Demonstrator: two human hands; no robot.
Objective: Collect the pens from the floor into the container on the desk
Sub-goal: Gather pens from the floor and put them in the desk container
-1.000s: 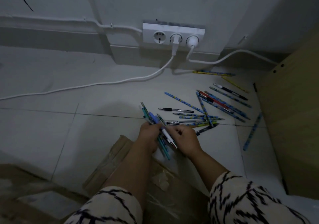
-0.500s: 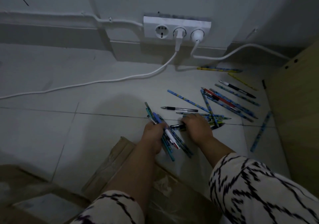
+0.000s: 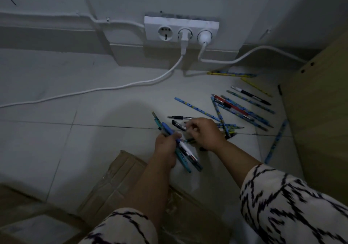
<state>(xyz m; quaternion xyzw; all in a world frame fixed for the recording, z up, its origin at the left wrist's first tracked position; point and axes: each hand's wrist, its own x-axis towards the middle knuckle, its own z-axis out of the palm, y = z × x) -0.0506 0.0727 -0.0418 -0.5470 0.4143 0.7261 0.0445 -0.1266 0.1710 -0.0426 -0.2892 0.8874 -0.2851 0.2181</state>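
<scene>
Midway through the pickup, the left hand (image 3: 165,146) grips a bundle of pens (image 3: 180,146) slanting upper-left to lower-right; the right hand (image 3: 205,132) pinches a black pen (image 3: 178,125) just above the tiled floor (image 3: 75,149); many loose pens (image 3: 243,110), mostly lying on that diagonal, remain rightward; no container shows.

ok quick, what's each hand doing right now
Left hand: grips a bundle of blue and teal pens.
Right hand: fingers pinch a black pen with a silver clip.
</scene>
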